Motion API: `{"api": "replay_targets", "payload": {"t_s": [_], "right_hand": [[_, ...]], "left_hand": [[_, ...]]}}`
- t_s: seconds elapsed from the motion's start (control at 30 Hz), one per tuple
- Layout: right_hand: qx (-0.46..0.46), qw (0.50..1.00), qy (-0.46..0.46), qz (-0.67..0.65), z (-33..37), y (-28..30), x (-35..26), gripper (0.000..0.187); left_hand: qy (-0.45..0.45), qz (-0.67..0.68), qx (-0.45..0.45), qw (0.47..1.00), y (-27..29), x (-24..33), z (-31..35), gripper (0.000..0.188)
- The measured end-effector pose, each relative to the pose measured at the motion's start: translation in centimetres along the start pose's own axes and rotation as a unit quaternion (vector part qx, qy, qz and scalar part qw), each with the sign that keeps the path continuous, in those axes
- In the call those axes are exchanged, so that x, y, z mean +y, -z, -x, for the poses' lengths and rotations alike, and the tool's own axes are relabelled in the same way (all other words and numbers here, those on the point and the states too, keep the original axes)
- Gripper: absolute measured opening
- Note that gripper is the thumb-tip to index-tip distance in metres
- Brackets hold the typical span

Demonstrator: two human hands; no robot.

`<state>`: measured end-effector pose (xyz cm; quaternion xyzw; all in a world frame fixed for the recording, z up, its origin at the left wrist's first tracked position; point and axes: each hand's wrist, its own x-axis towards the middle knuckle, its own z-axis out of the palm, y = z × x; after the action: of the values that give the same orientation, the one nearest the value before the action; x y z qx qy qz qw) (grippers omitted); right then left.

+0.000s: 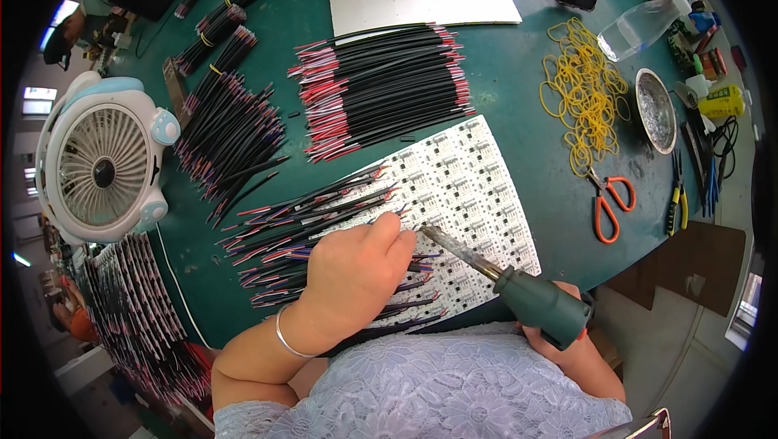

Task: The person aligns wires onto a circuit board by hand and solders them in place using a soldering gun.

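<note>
Soldering iron (539,301): one, green-bodied, in your right hand (572,355); your fingers wrap its handle, and its tip points at the board sheet.
Left hand (356,265): over the sheet, fingers curled inward, just beside the iron's tip (whether tip and hand touch is unclear). Your fingertips are hidden, so I cannot tell if they pinch a lead.
Board sheet (478,188): one, white, dotted with dark components, lying in front of you.
Leads on the sheet (344,210): too many overlap to count; they cover its left and lower parts.
Progress: judging by that cover, partway; the right part shows no leads, and whether each joint is made is too small to see.
Leads waiting, apparently: one neat stack (397,86), one loose pile (231,131), at least three banded bundles (231,13).
Around you: one fan (104,171), one pair of orange-handled scissors (598,216), one bottle (644,29), one metal bowl (638,94), one heap of yellow bands (583,82), uncountable.
</note>
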<state>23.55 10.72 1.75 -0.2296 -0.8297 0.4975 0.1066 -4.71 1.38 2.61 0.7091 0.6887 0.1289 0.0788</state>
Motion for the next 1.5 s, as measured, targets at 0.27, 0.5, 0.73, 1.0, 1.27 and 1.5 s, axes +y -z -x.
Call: {"api": "replay_targets", "payload": {"t_s": [0.27,0.5,0.73,1.0,1.27,1.5], "right_hand": [[0.181,0.926,-0.077,-0.322,1.3,-1.5,-0.2,0.042],[0.196,0.926,-0.058,-0.317,2.0,-1.3,0.4,0.052],[0.136,0.957,-0.064,-0.248,3.5,-1.5,1.2,0.027],[0.114,0.959,-0.108,-0.237,2.8,-1.1,-0.2,0.018],[0.093,0.994,-0.021,-0.044,2.9,-1.6,1.1,0.028],[0.068,0.996,-0.023,-0.05,2.2,-1.2,0.5,0.022]], "left_hand": [[0.009,0.007,-0.018,1.0,0.5,0.4,-0.1,0.03],[0.042,0.058,0.038,0.997,3.1,1.9,0.8,0.041],[0.048,0.03,0.036,0.998,-0.4,1.3,1.7,0.026],[0.007,0.023,0.026,0.999,-0.6,1.2,1.8,0.027],[0.002,0.025,0.005,1.0,-0.5,1.2,1.6,0.025],[0.002,0.024,0.006,1.0,0.1,1.4,1.0,0.026]]}}
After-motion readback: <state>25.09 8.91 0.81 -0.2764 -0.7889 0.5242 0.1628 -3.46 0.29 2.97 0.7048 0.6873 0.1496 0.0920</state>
